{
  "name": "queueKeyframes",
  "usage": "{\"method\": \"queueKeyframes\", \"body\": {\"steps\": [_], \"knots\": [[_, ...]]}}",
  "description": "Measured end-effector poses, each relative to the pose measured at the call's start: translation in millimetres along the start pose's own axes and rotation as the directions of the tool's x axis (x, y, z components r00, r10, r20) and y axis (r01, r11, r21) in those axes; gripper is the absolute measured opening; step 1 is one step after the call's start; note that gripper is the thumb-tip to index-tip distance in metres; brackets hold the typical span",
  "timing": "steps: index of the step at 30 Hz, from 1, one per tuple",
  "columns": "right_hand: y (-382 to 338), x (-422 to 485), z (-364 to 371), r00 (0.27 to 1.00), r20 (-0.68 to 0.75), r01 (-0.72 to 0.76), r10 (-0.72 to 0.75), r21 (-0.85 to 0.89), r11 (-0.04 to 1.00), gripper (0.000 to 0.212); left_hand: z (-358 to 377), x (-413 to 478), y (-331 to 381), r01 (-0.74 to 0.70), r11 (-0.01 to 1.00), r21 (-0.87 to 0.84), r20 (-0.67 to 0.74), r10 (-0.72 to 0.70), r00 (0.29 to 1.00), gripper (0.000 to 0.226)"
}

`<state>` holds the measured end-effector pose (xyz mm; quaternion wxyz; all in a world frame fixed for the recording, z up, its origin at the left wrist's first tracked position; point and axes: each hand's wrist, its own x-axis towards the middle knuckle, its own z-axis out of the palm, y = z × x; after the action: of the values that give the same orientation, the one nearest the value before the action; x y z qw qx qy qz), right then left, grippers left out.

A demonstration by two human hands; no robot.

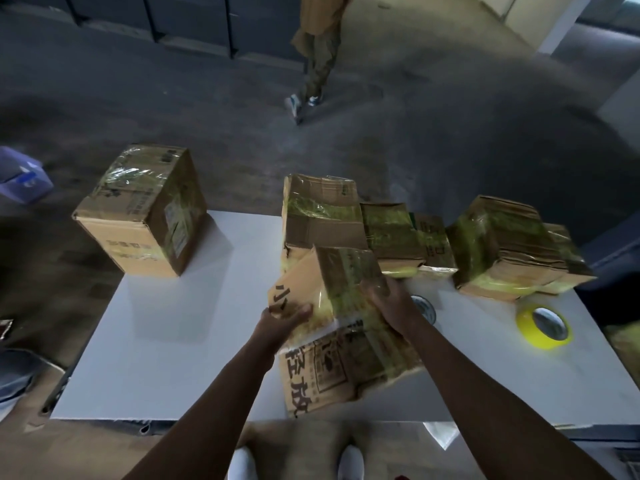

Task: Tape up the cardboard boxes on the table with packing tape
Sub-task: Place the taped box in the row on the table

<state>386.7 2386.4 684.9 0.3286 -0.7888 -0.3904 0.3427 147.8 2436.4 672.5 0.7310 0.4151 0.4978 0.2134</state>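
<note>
Fingers (298, 311) of the left hand (284, 322) wrap the left edge of the tilted cardboard box (332, 368); the right hand (391, 301) grips its right side. The box is near-centre on the bench (166, 341), glossy with tape. Likely light, but creased and soft, and the film is probably slippery. Hold edges and corners, not panels. The yellow tape roll (543, 327) lies right, well apart.

Warehouse: bare concrete floor (433, 140), taped cartons (341, 268)
</note>
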Motion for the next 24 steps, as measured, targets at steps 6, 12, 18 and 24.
{"method": "queueKeyframes", "body": {"steps": [6,12,18,24], "knots": [[16,-7,12,1.0,0.013,0.014,-0.014,0.011,1.0,0.027,-6,1,-2,0.033,0.993,0.116,-0.347,0.009,0.938,0.06],[3,-1,35,0.98,0.139,-0.129,0.144,-0.11,0.985,0.051,-17,-3,-2,-0.018,0.988,0.154,-0.5,0.093,0.861,0.047],[-24,-6,36,0.997,0.041,-0.063,0.07,-0.139,0.988,0.045,-9,-7,-4,-0.009,0.982,0.189,-0.622,0.127,0.772,0.055],[-44,-28,40,0.988,0.119,-0.062,0.101,-0.294,0.954,0.107,2,-4,-1,0.027,0.956,0.292,-0.644,0.175,0.745,0.057]]}}
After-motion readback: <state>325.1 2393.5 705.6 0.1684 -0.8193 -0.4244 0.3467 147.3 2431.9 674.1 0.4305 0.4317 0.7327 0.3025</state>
